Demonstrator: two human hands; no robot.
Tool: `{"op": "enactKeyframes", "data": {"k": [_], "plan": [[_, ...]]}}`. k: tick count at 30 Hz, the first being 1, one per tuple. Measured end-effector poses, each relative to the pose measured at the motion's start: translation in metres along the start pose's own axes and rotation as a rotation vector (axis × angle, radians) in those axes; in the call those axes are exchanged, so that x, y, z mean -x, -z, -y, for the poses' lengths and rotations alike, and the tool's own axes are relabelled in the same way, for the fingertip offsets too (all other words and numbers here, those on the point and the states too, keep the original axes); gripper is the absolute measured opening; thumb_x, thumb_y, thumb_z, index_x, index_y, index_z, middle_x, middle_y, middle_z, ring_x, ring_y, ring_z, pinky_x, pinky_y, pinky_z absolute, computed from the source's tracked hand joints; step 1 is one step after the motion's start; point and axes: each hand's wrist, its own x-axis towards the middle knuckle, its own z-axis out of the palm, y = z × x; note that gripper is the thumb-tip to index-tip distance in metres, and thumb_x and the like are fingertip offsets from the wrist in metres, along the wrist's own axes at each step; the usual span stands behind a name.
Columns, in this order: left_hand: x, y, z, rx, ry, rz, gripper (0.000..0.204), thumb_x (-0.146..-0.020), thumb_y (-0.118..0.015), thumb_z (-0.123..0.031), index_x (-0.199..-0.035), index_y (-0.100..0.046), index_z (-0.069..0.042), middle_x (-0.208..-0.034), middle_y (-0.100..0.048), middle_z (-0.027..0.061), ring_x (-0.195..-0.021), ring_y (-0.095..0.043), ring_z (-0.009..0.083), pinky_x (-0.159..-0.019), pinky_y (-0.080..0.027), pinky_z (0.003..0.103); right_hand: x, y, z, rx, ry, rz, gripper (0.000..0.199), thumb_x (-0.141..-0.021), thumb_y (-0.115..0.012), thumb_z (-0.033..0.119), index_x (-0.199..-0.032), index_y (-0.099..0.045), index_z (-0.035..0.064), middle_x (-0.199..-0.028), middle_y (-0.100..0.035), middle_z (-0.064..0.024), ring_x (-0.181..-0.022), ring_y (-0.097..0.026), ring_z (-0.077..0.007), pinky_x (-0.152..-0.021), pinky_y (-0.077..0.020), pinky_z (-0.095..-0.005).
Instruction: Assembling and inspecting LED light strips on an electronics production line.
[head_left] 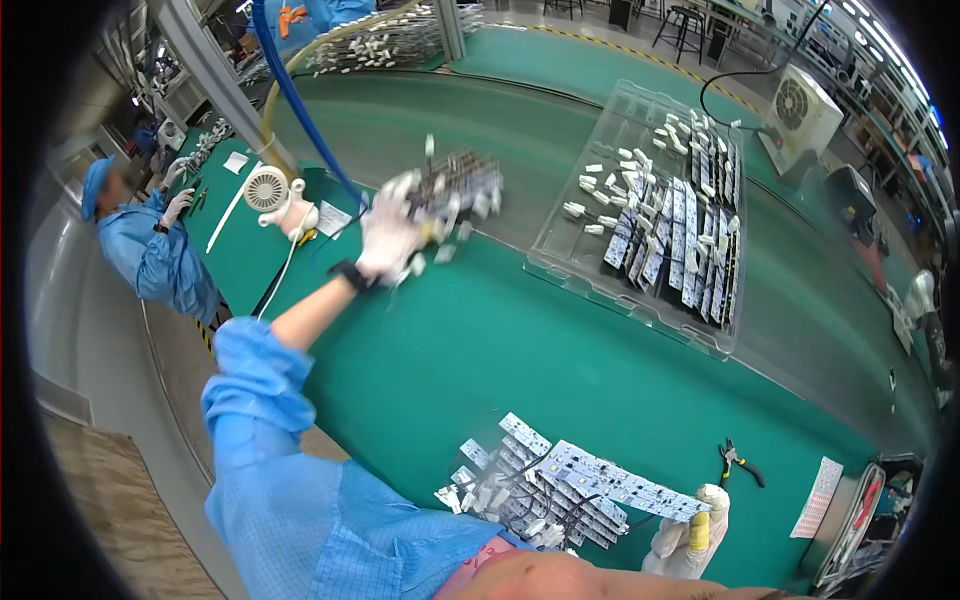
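My gloved left hand [388,228], at the end of a stretched arm, grips a bundle of circuit boards [468,188] with white connectors, over the far strip of the bench; hand and bundle are smeared by motion. Low on the right, my gloved right hand [695,535], a yellow wrap on one finger, is closed on the end of a white circuit board strip [625,482]. That strip lies slanted above a pile of similar boards [575,505] with dark wires and white connectors. The pile rests on the green mat close to my body, partly hidden by the held strip.
A clear plastic tray [560,235] with several rows of circuit boards stands far right. Pliers [738,463] and a printed sheet [818,497] lie at right. A small white fan [268,190] and a blue hose [300,95] are at left, near a co-worker in blue [150,245].
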Motion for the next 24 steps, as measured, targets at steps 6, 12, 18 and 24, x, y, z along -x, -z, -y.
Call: {"op": "enactKeyframes", "data": {"k": [6,12,18,24], "plan": [[-0.077,-0.081,-0.059,-0.115,0.313,0.126,0.078,-0.07,-0.063,-0.065,-0.129,-0.05,-0.016,-0.142,-0.042,0.0097,-0.132,-0.036,0.0276,-0.107,-0.023,0.054,-0.024,-0.011,0.005,0.046,0.017,-0.119,0.026,-0.094,-0.057,0.021,-0.116,-0.051,0.0086,-0.081,-0.06,-0.0047,-0.04,-0.04,-0.0033,-0.033,-0.0264,-0.0148],[-0.066,-0.052,-0.002,0.499,0.369,-0.181,0.079,-0.074,-0.075,-0.037,-0.136,-0.04,-0.004,-0.122,-0.058,0.0183,-0.108,-0.059,0.0298,-0.089,-0.047,0.035,-0.023,-0.013,0.001,-0.044,0.029,0.031,0.033,-0.09,-0.061,0.02,-0.113,-0.051,-0.0019,-0.089,-0.061,-0.0101,-0.053,-0.054,-0.0099,-0.038,-0.038,-0.0172],[0.048,0.054,-0.049,0.78,-0.115,0.323,0.051,-0.086,-0.065,-0.019,-0.13,-0.045,-0.003,-0.128,-0.054,0.0118,-0.114,-0.053,0.0211,-0.094,-0.044,0.034,-0.022,-0.018,0.001,-0.064,0.022,0.068,0.026,-0.096,-0.052,0.016,-0.119,-0.052,0.0027,-0.085,-0.061,-0.0109,-0.042,-0.044,-0.0046,-0.037,-0.0352,-0.0147],[0.153,0.154,-0.098,1.298,-0.288,1.001,0.059,-0.095,-0.052,-0.036,-0.139,-0.033,-0.001,-0.127,-0.054,0.0116,-0.117,-0.049,0.0192,-0.1,-0.037,0.035,-0.007,-0.029,0.003,-0.01,0.013,0.177,0.024,-0.093,-0.058,0.017,-0.113,-0.055,0.0036,-0.078,-0.061,-0.0102,-0.04,-0.045,-0.0052,-0.035,-0.0348,-0.0153]]}}
